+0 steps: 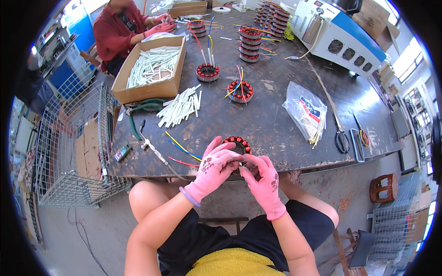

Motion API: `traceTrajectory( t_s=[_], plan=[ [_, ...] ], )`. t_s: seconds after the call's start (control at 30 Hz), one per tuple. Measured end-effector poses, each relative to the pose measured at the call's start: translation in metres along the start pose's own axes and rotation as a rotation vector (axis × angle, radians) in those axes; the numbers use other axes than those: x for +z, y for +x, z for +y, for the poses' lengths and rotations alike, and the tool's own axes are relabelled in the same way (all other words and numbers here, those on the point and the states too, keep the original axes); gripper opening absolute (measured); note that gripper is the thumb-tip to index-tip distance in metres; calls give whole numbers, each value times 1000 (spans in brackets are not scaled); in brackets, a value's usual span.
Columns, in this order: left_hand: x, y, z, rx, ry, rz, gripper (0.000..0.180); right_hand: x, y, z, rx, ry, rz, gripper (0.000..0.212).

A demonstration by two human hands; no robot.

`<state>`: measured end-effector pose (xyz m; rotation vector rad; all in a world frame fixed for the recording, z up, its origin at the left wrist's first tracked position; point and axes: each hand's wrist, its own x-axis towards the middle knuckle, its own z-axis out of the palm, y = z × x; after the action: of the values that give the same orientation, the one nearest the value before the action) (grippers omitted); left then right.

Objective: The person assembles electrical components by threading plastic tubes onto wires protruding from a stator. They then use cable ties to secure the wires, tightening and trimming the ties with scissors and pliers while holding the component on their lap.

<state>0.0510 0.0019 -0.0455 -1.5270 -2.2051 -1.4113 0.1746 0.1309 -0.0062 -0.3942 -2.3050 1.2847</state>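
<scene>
At the table's near edge is a motor stator (pixel 247 146), a ring of red copper windings, partly hidden behind my gloved fingers. My left hand (pixel 211 168), in a pink glove, closes against its near left side. My right hand (pixel 263 183), also gloved in pink, pinches close to the left fingertips at the stator's near rim. Whatever lies between the right fingertips is too small to make out. Yellow, blue and red lead wires (pixel 183 150) stretch out leftward from beside my left hand.
Two more stators, one with coloured wires (pixel 240 92) and one with sleeved leads (pixel 207 72), sit farther back, near stacked stators (pixel 250 44). White sleeves (pixel 180 106) lie beside a cardboard box (pixel 119 90). Pliers (pixel 133 126), scissors (pixel 342 140) and a plastic bag (pixel 299 108) are around. A co-worker (pixel 117 34) sits far left.
</scene>
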Motion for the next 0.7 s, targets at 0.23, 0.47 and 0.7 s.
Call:
traceTrajectory(
  t_s=[0.23, 0.47, 0.7],
  plan=[
    [4, 1, 6, -16, 19, 57, 25, 4, 14, 11, -324, 46, 17, 12],
    [4, -5, 8, -39, 48, 31, 24, -15, 10, -16, 109, 602, -65, 21],
    [0, -2, 6, -21, 21, -2, 31, 3, 5, 23, -237, 107, -95, 24]
  ],
)
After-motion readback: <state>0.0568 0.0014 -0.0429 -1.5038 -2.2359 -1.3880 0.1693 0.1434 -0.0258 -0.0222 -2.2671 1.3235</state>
